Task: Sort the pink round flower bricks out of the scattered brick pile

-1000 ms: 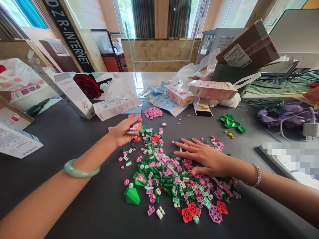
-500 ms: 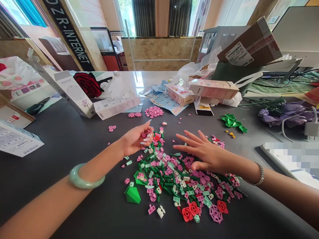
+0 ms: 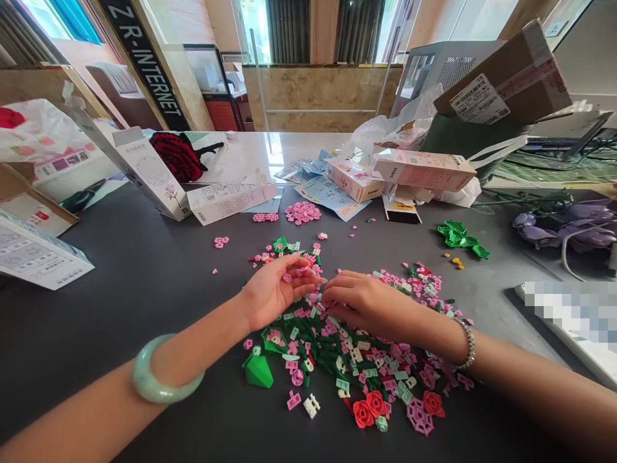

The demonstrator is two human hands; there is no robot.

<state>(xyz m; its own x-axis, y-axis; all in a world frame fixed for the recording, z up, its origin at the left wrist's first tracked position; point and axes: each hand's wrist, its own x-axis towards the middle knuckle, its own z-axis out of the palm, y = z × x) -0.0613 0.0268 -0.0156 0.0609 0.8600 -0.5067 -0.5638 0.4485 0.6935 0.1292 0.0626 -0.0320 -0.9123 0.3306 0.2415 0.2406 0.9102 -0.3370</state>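
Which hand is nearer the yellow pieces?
Right. The right hand is left of the yellow pieces, at the mixed pile; the left hand is farther left, cupping pink pieces.

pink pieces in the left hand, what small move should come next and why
I'd probably have the right hand add one more from the mixed pile: the left hand is loosely cupped with a few pink pieces in it, and both hands are close together over the pile.

Right hand [image 3: 359, 299] with fingertips tucked from view, brick pile [image 3: 371, 360] partly covered beneath it, purple flowers [image 3: 578, 225] cut off at right edge, white object [image 3: 573, 328] pixelated, print on blue leaflet [image 3: 332, 195] illegible
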